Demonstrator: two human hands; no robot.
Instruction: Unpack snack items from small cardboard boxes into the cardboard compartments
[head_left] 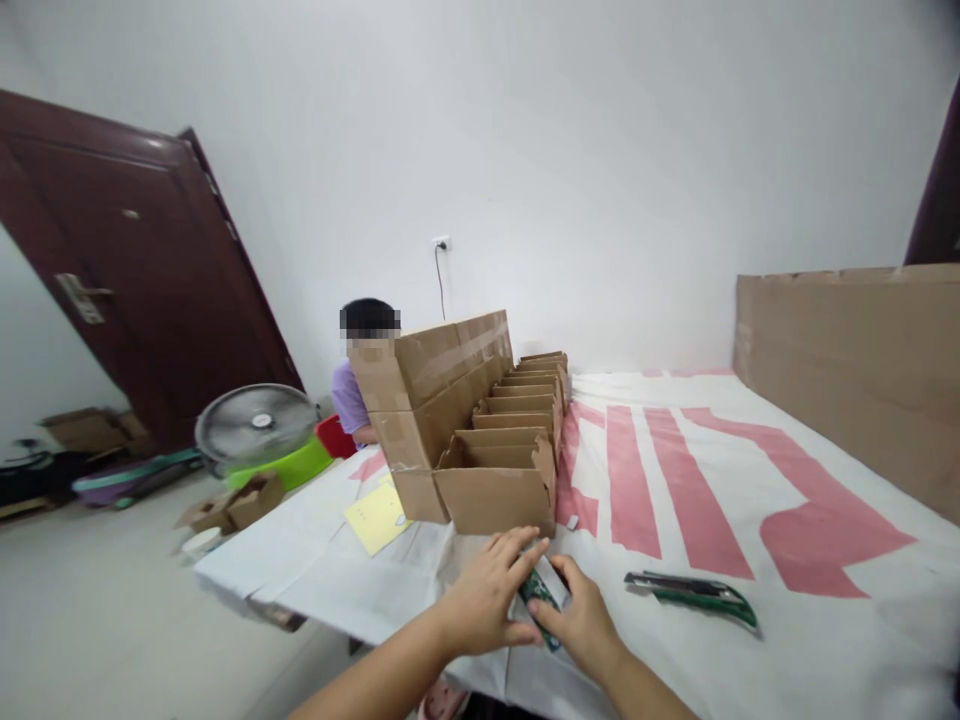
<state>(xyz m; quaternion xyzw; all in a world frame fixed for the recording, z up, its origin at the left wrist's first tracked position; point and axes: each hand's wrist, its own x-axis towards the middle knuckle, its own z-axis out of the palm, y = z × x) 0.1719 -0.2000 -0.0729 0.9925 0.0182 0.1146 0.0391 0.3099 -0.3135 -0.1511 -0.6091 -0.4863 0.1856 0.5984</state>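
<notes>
Near the table's front edge, my right hand [589, 615] grips a small flat green-and-white piece [541, 590], thumb pressed on its face. It has a printed, circuit-board-like pattern, but much of it is covered by my fingers. My left hand [491, 590] lies against its left side, fingers stretched out and apart, fingertips over its upper end. To the right of both hands a green utility knife [697, 592] lies on the cloth. Just beyond my fingers stands the nearest open cardboard box [495, 500]. A tiny white piece [572, 522] lies beside that box.
A row of open boxes stretches away beside a stacked cardboard wall [420, 420]. Behind that wall sits a person in purple [347, 395]. Yellow paper [377, 518] lies left on the white-and-red cloth [697, 480]. A large cardboard panel [847, 370] stands right; a fan [259, 425] stands left.
</notes>
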